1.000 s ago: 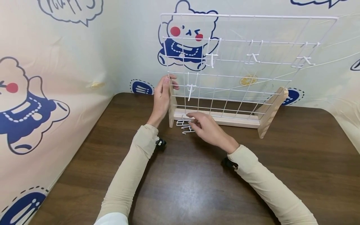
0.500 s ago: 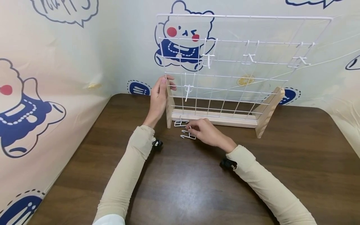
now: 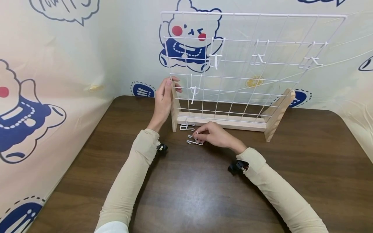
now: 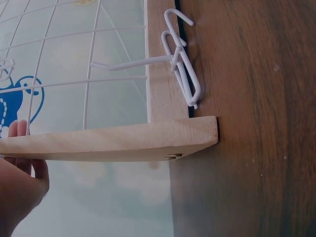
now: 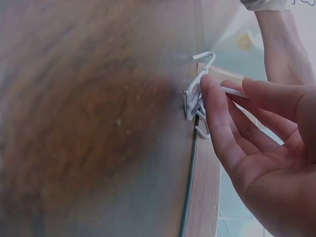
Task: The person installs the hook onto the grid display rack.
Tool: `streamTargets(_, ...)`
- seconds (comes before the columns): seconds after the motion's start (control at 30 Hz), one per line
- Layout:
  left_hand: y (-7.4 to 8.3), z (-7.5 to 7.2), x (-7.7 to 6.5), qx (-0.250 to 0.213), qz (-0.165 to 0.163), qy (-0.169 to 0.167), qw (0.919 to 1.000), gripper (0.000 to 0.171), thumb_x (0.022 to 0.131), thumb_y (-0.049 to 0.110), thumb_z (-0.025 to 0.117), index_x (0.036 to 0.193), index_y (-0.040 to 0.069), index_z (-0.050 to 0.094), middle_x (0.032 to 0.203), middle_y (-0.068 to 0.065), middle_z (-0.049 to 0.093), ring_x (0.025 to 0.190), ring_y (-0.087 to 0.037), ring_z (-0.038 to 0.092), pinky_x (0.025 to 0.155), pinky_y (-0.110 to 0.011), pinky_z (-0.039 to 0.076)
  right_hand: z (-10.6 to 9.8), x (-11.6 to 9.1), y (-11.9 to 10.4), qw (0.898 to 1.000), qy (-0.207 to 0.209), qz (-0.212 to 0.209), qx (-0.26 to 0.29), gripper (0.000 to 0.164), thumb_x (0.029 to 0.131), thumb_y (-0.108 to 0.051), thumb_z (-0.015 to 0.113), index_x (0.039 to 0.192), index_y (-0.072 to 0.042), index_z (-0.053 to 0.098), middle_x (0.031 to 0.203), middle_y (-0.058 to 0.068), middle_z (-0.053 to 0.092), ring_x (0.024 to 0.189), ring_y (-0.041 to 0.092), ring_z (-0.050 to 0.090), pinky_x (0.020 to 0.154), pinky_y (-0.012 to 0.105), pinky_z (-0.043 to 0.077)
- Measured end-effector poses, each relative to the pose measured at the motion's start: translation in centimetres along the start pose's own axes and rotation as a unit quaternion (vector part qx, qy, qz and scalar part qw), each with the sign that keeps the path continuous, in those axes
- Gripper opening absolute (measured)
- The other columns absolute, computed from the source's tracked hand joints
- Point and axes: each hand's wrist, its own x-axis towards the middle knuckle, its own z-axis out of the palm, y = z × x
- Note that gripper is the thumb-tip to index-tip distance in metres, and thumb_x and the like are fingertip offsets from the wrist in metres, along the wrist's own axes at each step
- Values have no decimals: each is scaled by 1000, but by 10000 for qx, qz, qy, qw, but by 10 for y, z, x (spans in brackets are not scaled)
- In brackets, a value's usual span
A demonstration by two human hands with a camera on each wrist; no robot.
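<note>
A white wire grid rack stands on a wooden base at the back of the table. My left hand grips the rack's left wooden side panel, thumb in front and fingers reaching behind. Just before the base, my right hand pinches the straight prong of a white wire hook between thumb and fingers. In the right wrist view its prong shows between the fingertips. Another white hook lies against the base, near the left panel.
Several white hooks hang on the grid, such as an upper-left hook and a lower one. The right wooden side panel slants at the far end. A printed cloth backs the brown table.
My right hand has moved down from the hooks by the base, and one hook has come toward me, apart from the other. The left hand keeps its grip on the panel.
</note>
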Motion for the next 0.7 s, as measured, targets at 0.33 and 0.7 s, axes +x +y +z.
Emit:
streamTargets(0.33,1,0,0,-9,-16,-29,10000,37,109,14,31,119,-14,53,104,-40,57,97,-51,58,87,-33,51,-4,-2,-3,9991,205,26,-362,14,96,-7,66,98,0,77,80,8,74,74,26,70,69,39,58)
streamTargets(0.7,3,1,0,21,17,-13,10000,36,109,13,32,118,-14,53,102,-38,58,95,-52,58,91,-50,49,-6,-2,-9,9965,823,-61,-162,17,96,-8,66,104,1,76,87,12,76,75,31,73,71,45,59)
